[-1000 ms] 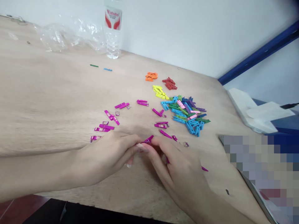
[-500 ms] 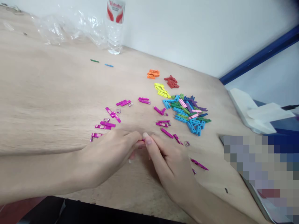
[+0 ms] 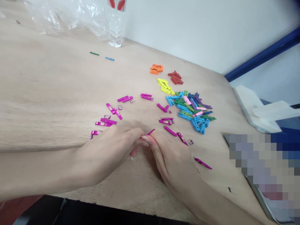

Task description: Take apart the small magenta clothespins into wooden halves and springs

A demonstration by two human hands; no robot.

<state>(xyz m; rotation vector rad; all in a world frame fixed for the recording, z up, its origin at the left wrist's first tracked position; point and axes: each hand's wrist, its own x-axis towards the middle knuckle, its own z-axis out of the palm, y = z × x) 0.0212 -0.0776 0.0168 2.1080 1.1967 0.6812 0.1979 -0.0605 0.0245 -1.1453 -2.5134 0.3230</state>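
Wood-grained tabletop [image 3: 58, 81], white wall [image 3: 182, 34] behind the clear bottle [image 3: 115, 29], its cropped label [image 3: 121, 5] flashing red shapes! Blue beam [image 3: 262, 51] far right of the bottle; and well in front of it, left hand [image 3: 113, 145] and right hand [image 3: 174, 153] pinch a mostly hidden magenta clip [image 3: 151, 132]!

Single head-worn view, forward and down over the tabletop [image 3: 58, 78]

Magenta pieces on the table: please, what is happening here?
A person's left hand and right hand hold a magenta piece at their fingertips, which mostly hide it. Other magenta pieces and metal springs lie around them on the table. Beyond is a mixed-colour heap, with yellow, orange and red clothespins grouped nearby.
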